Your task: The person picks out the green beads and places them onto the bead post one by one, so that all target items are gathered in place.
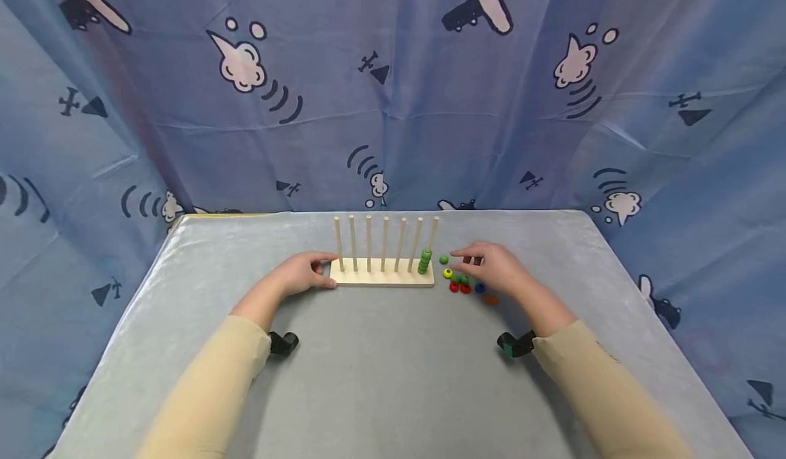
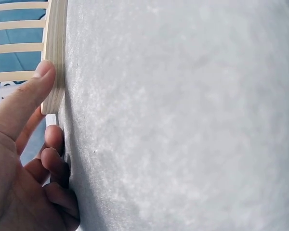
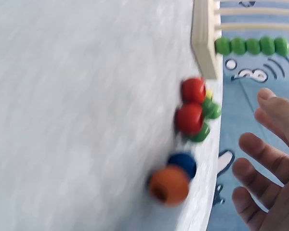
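A wooden peg stand [image 1: 382, 280] with a row of upright pegs sits toward the back of the table. My left hand [image 1: 297, 273] grips its left end, the thumb on the front face of the base [image 2: 55, 53] and a finger behind. Several green beads [image 1: 425, 261] are stacked on the rightmost peg; the other pegs carry none. Right of the stand, my right hand [image 1: 496, 267] hovers over loose beads, thumb and fingers apart, with nothing visible between them. Nearest its fingertips are a green bead [image 1: 443, 259] and a yellow bead [image 1: 447, 273].
Also loose on the grey cloth-covered table [image 1: 381, 377] are red beads [image 3: 189, 118], more green beads [image 3: 212, 109], a blue bead [image 3: 184, 163] and an orange bead [image 3: 169, 186]. A blue patterned curtain [image 1: 319, 145] hangs behind the table's back edge.
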Motion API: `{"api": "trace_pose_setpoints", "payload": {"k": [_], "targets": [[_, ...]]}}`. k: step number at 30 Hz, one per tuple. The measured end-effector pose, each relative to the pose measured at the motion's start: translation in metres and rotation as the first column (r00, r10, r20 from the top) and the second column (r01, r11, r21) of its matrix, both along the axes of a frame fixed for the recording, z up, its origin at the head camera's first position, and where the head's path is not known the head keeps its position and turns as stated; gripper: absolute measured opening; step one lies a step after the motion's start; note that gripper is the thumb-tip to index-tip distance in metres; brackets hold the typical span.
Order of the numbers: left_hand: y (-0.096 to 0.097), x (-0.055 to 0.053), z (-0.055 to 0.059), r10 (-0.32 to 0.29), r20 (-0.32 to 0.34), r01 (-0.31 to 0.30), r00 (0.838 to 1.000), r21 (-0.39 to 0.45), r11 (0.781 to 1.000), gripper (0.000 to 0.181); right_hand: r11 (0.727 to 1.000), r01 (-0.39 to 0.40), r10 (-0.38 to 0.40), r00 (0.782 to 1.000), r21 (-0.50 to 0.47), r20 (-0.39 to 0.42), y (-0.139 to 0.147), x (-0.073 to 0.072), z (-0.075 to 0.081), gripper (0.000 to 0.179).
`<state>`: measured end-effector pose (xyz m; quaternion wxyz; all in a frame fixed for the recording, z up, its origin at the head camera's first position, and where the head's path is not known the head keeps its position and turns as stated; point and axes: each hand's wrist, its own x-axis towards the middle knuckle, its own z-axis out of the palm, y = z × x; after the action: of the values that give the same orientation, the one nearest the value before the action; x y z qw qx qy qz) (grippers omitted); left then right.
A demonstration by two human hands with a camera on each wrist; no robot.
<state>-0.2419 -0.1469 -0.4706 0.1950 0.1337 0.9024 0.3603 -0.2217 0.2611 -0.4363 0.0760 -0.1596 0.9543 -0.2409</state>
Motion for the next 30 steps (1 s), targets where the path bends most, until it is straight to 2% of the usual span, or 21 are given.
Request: {"api": "trace_pose_setpoints", "payload": {"k": [3,6,11,21,30], "targets": [[-0.004,0.001,0.002,0.011,-0.002,-0.011,1.000,-0.011,1.000,0.066,1.000,0.003,-0.003,1.000,0.008,0.019,0.008,-0.001,-0.005,0.037],[-0.005,0.000,0.002,-0.004,0.003,0.004,1.000,0.000,1.000,0.066,1.000,0.015,-0.016,0.999,0.014,0.045,0.017,0.000,-0.008,0.035],[-0.004,0.000,0.004,-0.004,0.006,0.004,1.000,0.005,1.000,0.067,1.000,-0.008,0.007,0.995,0.009,0.095,0.027,-0.002,-0.014,0.032],[-0.003,0.000,0.000,0.000,0.016,0.000,1.000,0.001,1.000,0.067,1.000,-0.017,0.014,0.984,0.015,0.176,0.028,-0.008,-0.020,0.030],[-0.004,0.000,-0.001,-0.004,0.005,0.004,1.000,0.005,1.000,0.066,0.997,-0.074,0.073,0.975,-0.004,0.210,0.029,-0.013,-0.023,0.030]]}}
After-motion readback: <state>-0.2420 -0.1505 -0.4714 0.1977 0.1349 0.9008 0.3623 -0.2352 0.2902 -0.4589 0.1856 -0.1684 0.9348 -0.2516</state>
